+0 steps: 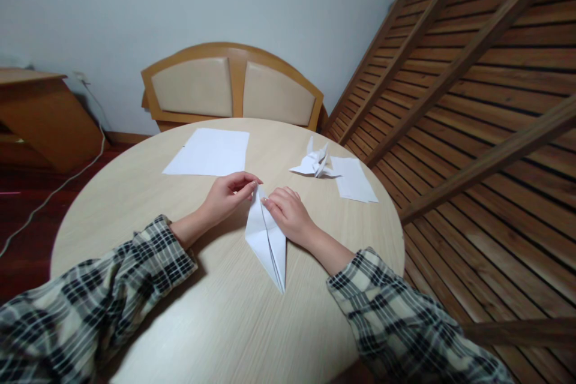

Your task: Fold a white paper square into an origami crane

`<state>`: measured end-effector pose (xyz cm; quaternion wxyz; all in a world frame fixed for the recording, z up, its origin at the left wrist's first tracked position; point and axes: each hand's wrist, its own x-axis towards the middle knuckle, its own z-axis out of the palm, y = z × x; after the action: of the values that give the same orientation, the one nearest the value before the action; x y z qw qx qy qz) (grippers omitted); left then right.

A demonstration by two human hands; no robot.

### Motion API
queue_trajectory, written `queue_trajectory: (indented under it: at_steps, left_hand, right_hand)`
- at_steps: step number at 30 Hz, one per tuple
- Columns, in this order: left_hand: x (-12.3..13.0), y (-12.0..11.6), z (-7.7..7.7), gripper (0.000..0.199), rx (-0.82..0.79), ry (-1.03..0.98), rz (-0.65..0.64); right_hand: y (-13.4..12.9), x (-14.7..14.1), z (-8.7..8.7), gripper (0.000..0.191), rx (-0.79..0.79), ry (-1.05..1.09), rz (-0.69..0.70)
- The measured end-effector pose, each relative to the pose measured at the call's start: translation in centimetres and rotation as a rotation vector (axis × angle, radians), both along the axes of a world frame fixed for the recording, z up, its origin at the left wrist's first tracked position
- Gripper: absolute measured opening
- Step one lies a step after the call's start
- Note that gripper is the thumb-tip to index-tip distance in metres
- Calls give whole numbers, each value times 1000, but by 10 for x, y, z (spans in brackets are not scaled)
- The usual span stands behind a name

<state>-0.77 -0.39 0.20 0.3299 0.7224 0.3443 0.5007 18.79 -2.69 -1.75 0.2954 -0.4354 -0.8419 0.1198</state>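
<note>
A white paper folded into a long diamond (269,242) lies on the round table (234,324), its lower point toward me and a slit running down its middle. My left hand (230,195) pinches the paper's far tip between thumb and fingers. Just right of that tip, my right hand (288,211) rests on the paper's upper right edge, fingers curled together and thumb on the paper near the centre fold. The far tip is partly hidden by my fingers.
White sheets (211,153) lie at the back left of the table. Folded paper cranes (315,162) sit at the back right, beside smaller white papers (354,180). Behind the table stands a padded wooden headboard (193,87); slatted wood (472,150) leans at the right.
</note>
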Motion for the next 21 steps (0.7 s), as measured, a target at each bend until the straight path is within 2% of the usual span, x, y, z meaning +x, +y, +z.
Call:
queue_trajectory:
  at_steps: [6,21]
  left_hand:
    - [1,-1,1,16,-30,-22,16]
    - [11,-4,7,14,-346,-208,24]
  right_hand:
    - [1,1,1,49,-3,7,13]
    - [2,0,-1,47,-18,76,49]
